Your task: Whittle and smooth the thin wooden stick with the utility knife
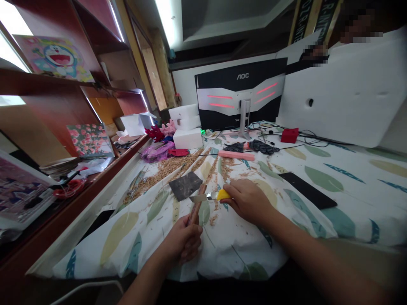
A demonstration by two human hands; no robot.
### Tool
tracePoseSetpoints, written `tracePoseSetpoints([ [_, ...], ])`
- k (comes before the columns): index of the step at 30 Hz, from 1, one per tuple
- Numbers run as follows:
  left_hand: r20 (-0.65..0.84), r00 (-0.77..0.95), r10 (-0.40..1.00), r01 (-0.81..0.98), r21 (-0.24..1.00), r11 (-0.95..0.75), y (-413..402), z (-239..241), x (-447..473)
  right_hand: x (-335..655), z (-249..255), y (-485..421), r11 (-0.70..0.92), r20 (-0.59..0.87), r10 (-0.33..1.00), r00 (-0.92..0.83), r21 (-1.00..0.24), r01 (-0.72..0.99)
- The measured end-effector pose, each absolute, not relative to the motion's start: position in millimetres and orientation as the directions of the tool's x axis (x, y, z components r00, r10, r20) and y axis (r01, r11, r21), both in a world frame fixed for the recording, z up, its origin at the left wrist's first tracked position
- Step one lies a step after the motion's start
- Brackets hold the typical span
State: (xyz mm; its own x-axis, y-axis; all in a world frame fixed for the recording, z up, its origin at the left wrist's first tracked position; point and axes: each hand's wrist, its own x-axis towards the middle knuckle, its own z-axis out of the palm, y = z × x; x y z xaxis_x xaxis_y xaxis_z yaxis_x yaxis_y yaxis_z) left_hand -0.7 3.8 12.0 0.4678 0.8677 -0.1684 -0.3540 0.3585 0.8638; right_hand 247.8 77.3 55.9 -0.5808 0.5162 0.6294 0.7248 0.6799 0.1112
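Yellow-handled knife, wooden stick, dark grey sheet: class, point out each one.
Yellow-handled knife point(212, 195), head view: metal part beside its handle.
Wooden stick point(195, 210), head view: its shaft, just below the knife.
Dark grey sheet point(185, 186), head view: middle of its face.

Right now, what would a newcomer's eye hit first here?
Probably the yellow-handled knife in the right hand, its blade crossing, in this view, the brown stick gripped by the left hand. Next, the shavings strewn over the leaf-print cloth beyond, and the monitor at the back, red strips glowing on its rear.
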Motion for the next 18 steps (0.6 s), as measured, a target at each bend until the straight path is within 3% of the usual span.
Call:
tracePoseSetpoints([
  [4, -0.190, 0.506, 0.841, -0.382, 0.825, 0.416, 3.6, 20.1, -0.7, 246.7, 56.5, 76.4, 0.667, 0.628, 0.523, -0.575, 0.118, 0.736],
  [10, -0.224, 0.597, 0.771, -0.459, 0.693, 0.556, -6.5, 37.2, -7.9, 248.4, 62.6, 76.8, 0.658, 0.585, 0.620, -0.523, -0.024, 0.753],
  [12, -0.212, 0.628, 0.749, -0.479, 0.654, 0.586, -11.7, 41.0, -19.3, 273.5, 74.6, 82.9, 0.493, 0.593, 0.740, -0.318, -0.157, 0.856],
  [13, -0.193, 0.628, 0.754, -0.499, 0.643, 0.581, -13.7, 42.9, -26.0, 290.6, 82.6, 85.9, 0.340, 0.590, 0.797, -0.127, -0.265, 0.902],
  [15, -0.161, 0.593, 0.789, -0.538, 0.651, 0.536, -15.4, 46.8, -37.9, 324.3, 99.3, 88.8, 0.114, 0.608, 0.770, 0.193, -0.429, 0.896],
  [16, -0.152, 0.570, 0.807, -0.547, 0.662, 0.511, -15.2, 48.6, -41.5, 336.3, 106.3, 87.9, 0.135, 0.660, 0.711, 0.242, -0.466, 0.874],
  [18, -0.150, 0.522, 0.840, -0.553, 0.690, 0.467, -13.8, 51.2, -42.4, 342.5, 114.3, 81.6, 0.271, 0.668, 0.718, 0.197, -0.529, 0.804],
])
